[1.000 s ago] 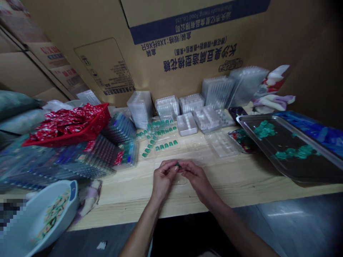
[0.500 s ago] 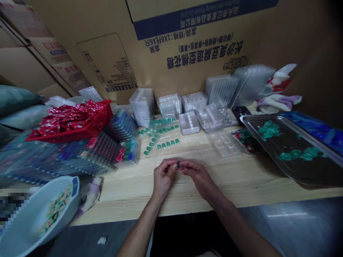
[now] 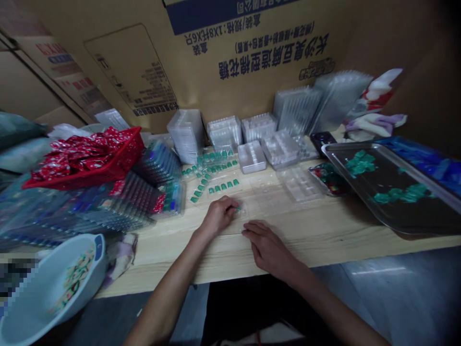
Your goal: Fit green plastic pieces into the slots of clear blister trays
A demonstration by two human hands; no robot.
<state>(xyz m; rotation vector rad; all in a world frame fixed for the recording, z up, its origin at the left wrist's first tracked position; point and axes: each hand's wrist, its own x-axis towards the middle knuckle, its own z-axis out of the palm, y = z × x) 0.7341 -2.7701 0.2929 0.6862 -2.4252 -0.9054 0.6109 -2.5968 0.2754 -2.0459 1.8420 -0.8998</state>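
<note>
My left hand (image 3: 218, 216) reaches forward over the wooden table and pinches a small green piece (image 3: 238, 208) between its fingertips. Beneath and around that hand lies a clear plastic blister tray (image 3: 230, 226). Just beyond it, rows of small green pieces sit in a clear blister tray (image 3: 216, 185). My right hand (image 3: 266, 250) rests flat on the wood near the table's front edge, holding nothing. Its fingers point toward my left hand without touching it.
Stacks of clear trays (image 3: 257, 127) line the cardboard box wall (image 3: 252, 72). A metal tray (image 3: 389, 187) holding green pieces stands at right, and a red basket (image 3: 86, 161) of red packets at left. A pale blue basin (image 3: 54, 283) sits at lower left.
My hands have parted. The left hand has moved forward with the green piece, and the right hand has dropped to the table, no longer near the piece.
</note>
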